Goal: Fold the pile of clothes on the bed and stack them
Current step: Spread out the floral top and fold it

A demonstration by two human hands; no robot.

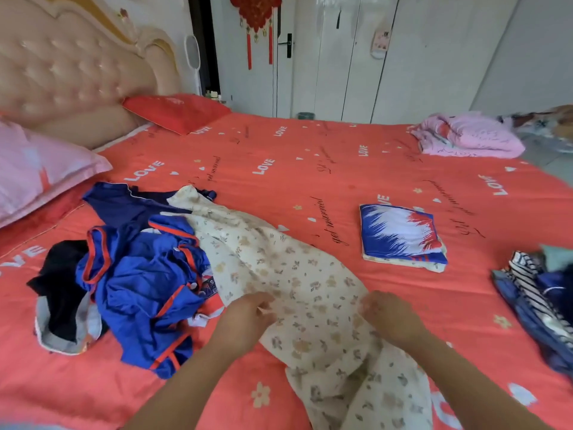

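A cream floral garment point(279, 268) lies stretched diagonally across the red bed sheet point(310, 169). My left hand point(248, 318) pinches its left edge and my right hand point(390, 318) pinches its right edge, both near the front. To the left sits a rumpled pile: blue clothes with red trim point(145, 280), a dark navy piece point(124, 206) and a black and grey piece point(62, 293). A folded blue, white and red garment point(400, 234) lies flat on the right, on top of another folded piece.
A pink pillow point(37, 169) and a red pillow point(176, 111) lie by the padded headboard point(68, 69). A pink folded quilt point(468, 135) sits at the far right corner. Striped and dark blue clothes point(533, 299) lie at the right edge.
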